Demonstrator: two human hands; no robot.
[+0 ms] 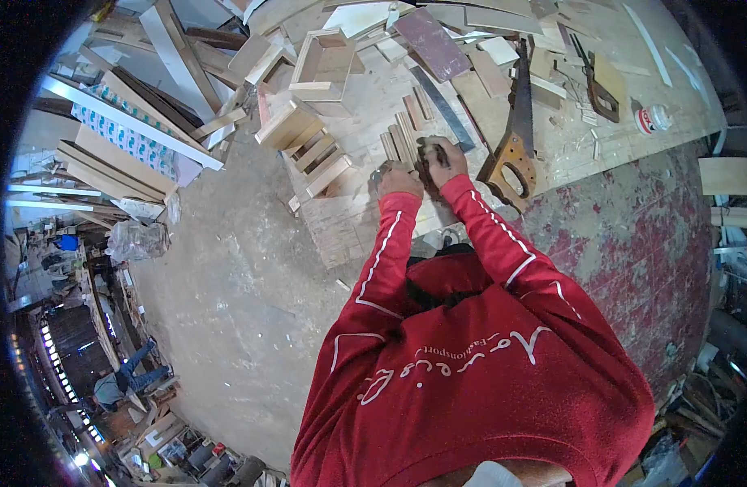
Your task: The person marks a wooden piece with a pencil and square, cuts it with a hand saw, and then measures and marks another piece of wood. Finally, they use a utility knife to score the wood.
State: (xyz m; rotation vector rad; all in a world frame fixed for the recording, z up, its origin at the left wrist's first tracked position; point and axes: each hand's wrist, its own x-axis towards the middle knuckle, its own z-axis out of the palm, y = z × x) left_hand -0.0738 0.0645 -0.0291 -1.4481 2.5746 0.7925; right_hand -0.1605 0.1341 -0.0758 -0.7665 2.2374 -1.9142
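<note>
Low on the workbench, a bundle of thin wooden strips (pixel 401 139) lies side by side, pointing away from me. My left hand (pixel 399 180) is closed at their near ends, fingertips partly hidden. Against their right side, my right hand (pixel 445 161) is curled with its fingers bent inward. Two shorter wooden pieces (pixel 418 108) lie just beyond the bundle. A long dark metal strip (pixel 442 108) runs past on the right. Further right rests a handsaw (pixel 515 154), its wooden handle at the bench's near edge.
Small wooden boxes (pixel 321 63) and a slatted wooden piece (pixel 317 154) stand to the left. At the right are a smaller saw (pixel 598 85) and a white jar with a red label (pixel 653 119). Boards (pixel 130 126) lean at far left; another person (pixel 130 381) is lower left.
</note>
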